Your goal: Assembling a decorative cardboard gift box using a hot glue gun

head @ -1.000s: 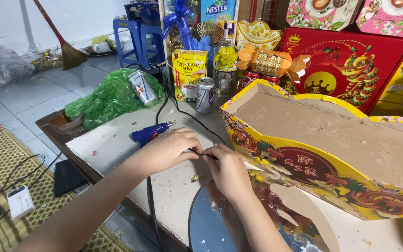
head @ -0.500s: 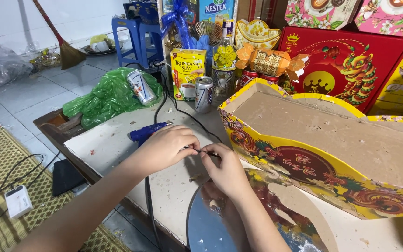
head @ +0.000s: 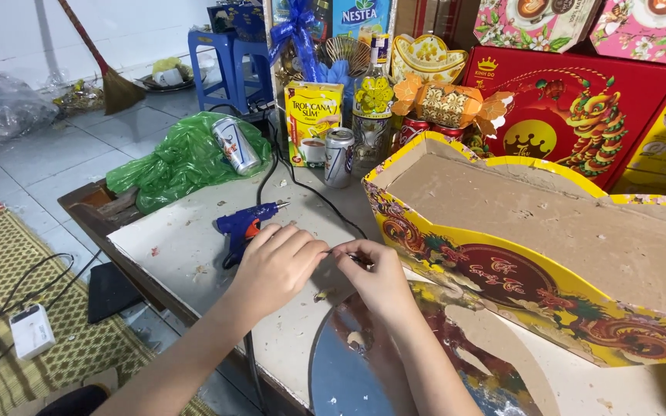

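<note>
Left hand [head: 275,266] and right hand [head: 379,277] pinch thin dark strip [head: 348,256], long axis left-right, over scuffed white counter [head: 186,246]; grey tiled floor [head: 48,166].

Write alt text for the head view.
Left hand and right hand meet fingertip to fingertip over a worn white table, beside a blue glue gun and a large yellow decorated cardboard tray.

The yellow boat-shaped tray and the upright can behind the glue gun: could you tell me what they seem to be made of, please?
The yellow boat-shaped tray looks like cardboard: a glossy printed skin outside, a raw, matt grey-brown board inside. The upright can seems to be thin metal, probably aluminium, given its silvery sheen and rolled top rim. The glue gun appears to be moulded blue plastic.
</note>
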